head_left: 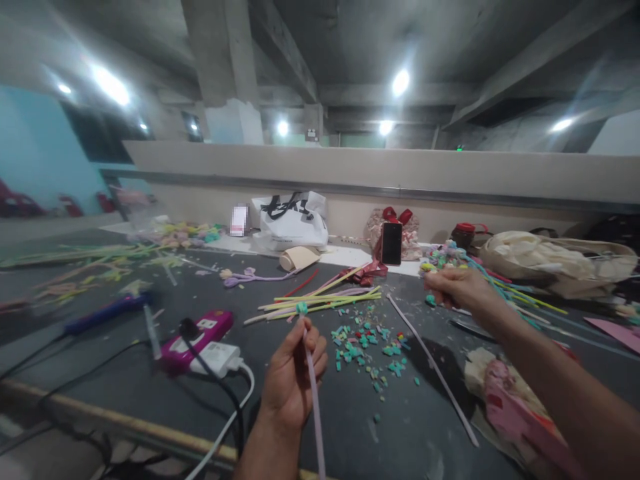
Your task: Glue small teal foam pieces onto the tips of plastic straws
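Observation:
My left hand [296,373] is closed around a long, pale lilac stem [315,400]. A small teal piece [301,308] sits on the stem's upper tip, just above my fingers. My right hand [447,287] is reached out to the right, thumb and fingers pinched together; anything between them is too small to make out. Beside it lies a bunch of colourful stems with small knobbly heads [450,252]. Between my hands, many loose teal bits [367,337] are scattered over the dark table [350,427]. Another pale lilac stem [433,363] lies right of the bits.
Yellow and pink stems [320,303] lie behind my left hand. A magenta power strip [200,340] with a white charger [220,360] and cables is at left, near a blue glue gun [107,313]. A phone [391,243] and white bag [293,223] stand at the back.

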The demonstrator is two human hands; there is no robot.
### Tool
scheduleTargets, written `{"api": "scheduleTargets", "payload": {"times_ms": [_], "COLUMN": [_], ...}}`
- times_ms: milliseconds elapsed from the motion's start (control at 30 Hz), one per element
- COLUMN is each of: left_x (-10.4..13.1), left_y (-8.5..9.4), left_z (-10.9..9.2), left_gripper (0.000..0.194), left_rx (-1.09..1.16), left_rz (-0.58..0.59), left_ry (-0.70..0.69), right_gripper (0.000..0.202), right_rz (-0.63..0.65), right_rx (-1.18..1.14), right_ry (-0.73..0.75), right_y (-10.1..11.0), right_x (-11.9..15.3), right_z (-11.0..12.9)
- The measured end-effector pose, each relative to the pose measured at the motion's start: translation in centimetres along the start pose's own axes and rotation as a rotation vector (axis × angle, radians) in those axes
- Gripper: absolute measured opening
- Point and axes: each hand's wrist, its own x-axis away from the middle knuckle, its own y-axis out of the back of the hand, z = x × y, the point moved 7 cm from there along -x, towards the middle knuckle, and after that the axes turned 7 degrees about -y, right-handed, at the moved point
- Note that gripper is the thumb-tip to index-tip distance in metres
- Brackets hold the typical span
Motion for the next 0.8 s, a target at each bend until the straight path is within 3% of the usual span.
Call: {"api": "scheduleTargets", "payload": {"times_ms": [100, 233, 333, 400, 500, 567, 633, 800], "left_x": [-0.1, 0.0, 0.0, 0.1, 0.1, 0.0, 0.1, 0.0], "left_y": [0.2, 0.1, -0.2, -0.2, -0.1, -0.1, 0.0, 0.0], "left_z": [-0.4, -0.5, -0.2, 0.0, 0.1, 0.2, 0.3, 0.4], "left_gripper": [0.007, 0.006, 0.006, 0.006, 0.006, 0.007, 0.008, 0.011], "left_rx": [-0.021, -0.01, 0.021, 0.025, 0.008, -0.01, -0.02, -0.011], "left_rz": [-0.033, -0.017, 0.024, 0.023, 0.012, 0.005, -0.012, -0.027], "left_ry": [-0.046, -0.049, -0.016, 0.001, 0.007, 0.012, 0.019, 0.019], "right_gripper": [0.033, 0.03, 0.023, 0.025, 0.021, 0.029, 0.021, 0.022], "right_rz": [-0.014, -0.115, -0.081, -0.002, 0.147, 0.217, 0.256, 0.37], "right_rx": [0.231, 0.478, 0.58, 0.61, 0.63, 0.639, 0.633, 0.621], "right_ry": [0.002, -0.013, 0.053, 0.139, 0.234, 0.274, 0.335, 0.449], "right_y": [-0.9, 0.9, 0.6, -1.3, -5.8, -8.7, -11.1, -15.2], "right_x": [-0.9, -2.4, -2.6, -1.9, -0.2, 0.8, 1.6, 2.9], "right_z": [-0.9, -1.9, -1.3, -0.1, 2.2, 3.7, 5.1, 6.5]}}
